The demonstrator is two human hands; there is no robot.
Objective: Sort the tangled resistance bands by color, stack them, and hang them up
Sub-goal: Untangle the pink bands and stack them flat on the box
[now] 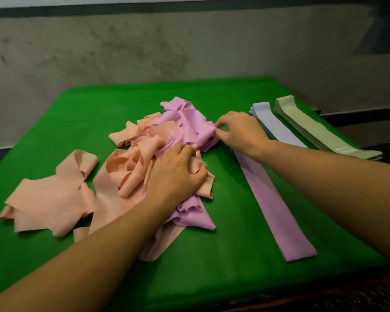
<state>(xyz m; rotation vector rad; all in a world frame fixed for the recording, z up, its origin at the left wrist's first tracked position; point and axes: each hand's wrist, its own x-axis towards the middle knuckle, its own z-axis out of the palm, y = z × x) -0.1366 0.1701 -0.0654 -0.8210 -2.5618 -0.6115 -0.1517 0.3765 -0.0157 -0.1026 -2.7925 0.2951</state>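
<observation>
Left hand (pixel 178 172) spread flat, palm down, pressing on the near side of the tangled heap (pixel 158 158). Right hand (pixel 239 131) at the heap's right edge, thumb and fingertips closed in a pinch on a fold of pink band (pixel 200 129).

Heap mid-cloth on the green table (pixel 212 278): peach bands (pixel 131 172) mostly on its left, pink looped through its far and near parts. Left of the heap, a loose clump of peach (pixel 52 199), apart from it. Right of the heap, one pink band laid straight (pixel 277 210); further right, a pale blue stack (pixel 273 124), then a pale green stack (pixel 320 131).

Thin, limp, light, probably stretchy and a little clingy, so likely to snag and drag neighbours along. Best taken at a free end or outer loop, pulled slowly, heap pinned down meanwhile. Nothing fragile.
</observation>
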